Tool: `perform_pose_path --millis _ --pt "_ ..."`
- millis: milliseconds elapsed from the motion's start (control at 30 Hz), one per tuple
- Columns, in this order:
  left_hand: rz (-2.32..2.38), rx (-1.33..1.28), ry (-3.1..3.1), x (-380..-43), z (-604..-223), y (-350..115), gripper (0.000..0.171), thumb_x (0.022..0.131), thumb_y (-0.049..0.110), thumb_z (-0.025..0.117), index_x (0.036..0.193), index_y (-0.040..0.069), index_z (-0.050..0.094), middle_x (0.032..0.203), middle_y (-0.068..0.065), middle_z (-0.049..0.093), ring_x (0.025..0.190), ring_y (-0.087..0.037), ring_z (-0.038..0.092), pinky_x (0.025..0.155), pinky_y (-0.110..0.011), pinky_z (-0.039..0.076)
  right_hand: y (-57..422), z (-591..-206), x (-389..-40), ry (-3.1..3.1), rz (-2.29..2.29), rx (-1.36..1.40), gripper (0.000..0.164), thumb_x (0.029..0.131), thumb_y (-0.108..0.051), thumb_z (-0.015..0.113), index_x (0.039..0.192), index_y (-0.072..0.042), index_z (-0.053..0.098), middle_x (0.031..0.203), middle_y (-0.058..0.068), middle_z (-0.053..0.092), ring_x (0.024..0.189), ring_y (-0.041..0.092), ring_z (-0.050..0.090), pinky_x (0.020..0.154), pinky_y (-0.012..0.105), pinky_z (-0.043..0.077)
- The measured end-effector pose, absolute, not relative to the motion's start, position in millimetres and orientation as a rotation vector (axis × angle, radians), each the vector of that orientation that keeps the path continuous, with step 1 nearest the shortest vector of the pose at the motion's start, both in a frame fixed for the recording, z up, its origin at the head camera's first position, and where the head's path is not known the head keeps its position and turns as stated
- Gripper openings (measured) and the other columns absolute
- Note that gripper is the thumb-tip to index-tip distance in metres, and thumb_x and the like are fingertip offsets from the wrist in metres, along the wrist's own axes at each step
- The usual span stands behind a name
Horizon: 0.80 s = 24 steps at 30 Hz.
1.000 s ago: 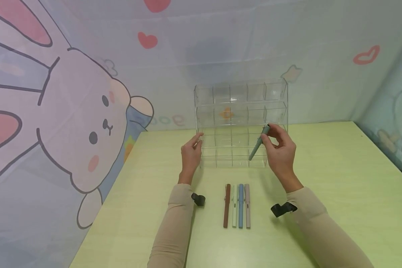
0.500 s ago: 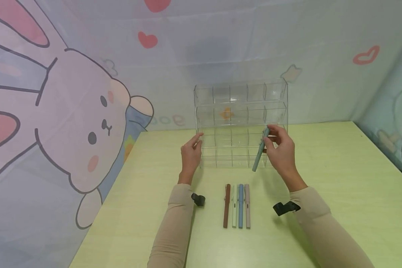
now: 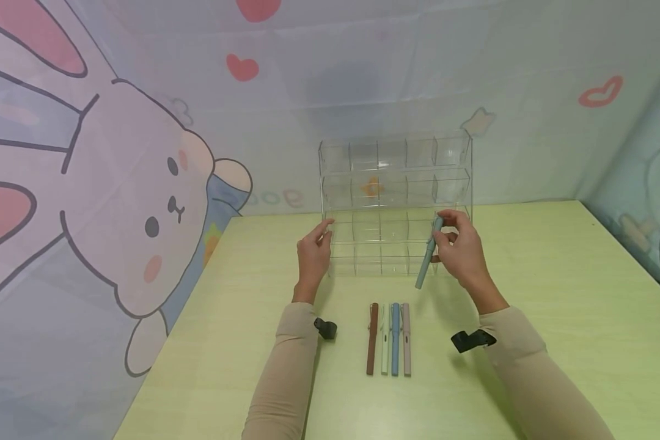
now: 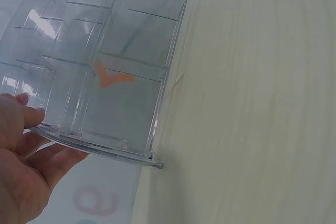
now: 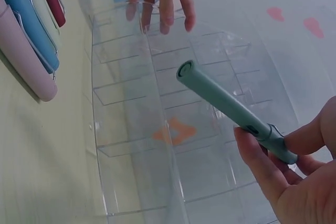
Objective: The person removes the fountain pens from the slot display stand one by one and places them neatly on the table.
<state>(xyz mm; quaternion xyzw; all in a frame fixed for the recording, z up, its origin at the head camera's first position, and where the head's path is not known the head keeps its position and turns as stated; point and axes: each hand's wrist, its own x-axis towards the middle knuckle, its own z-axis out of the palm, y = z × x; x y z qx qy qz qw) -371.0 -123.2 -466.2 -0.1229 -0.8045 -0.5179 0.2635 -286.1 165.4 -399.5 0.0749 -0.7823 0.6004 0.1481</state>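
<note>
A clear plastic tiered rack [image 3: 366, 242] with several compartments stands at the back of the table. My left hand [image 3: 314, 252] holds its left side panel, thumb inside and fingers outside, as the left wrist view shows [image 4: 31, 161]. My right hand [image 3: 462, 249] pinches a green pen [image 3: 426, 260] near its clip end, in front of the rack's right part. The pen slants, its lower end pointing down and toward me. In the right wrist view the same green pen [image 5: 226, 100] is held between thumb and fingers, its free end off the rack.
In front of the rack lie a dark red pen [image 3: 372, 339], a pale green pen [image 3: 385, 342], a blue pen [image 3: 395, 339] and a pink pen [image 3: 406, 339], side by side. A printed cloth [image 3: 286, 140] hangs behind the table [image 3: 555, 287].
My right hand has moved slightly down, and the green pen's lower end has swung toward me and a little right, becoming steeper. My left hand and the rack stay put.
</note>
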Motion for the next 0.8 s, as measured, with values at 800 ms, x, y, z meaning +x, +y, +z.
perform_pose_path --millis 800 --pt "-1.42 -0.31 -2.19 -371.2 -466.0 -123.0 0.029 0.101 0.008 0.062 0.127 0.017 0.071 0.134 -0.014 0.061 0.111 -0.031 0.066 0.072 -0.035 0.054 172.8 -404.2 -288.7 -2.612 1.811 0.285 0.044 0.105 -0.002 0.037 0.146 0.008 0.025 0.133 0.03 0.033 0.108 0.044 0.053 0.067 0.042 0.059"
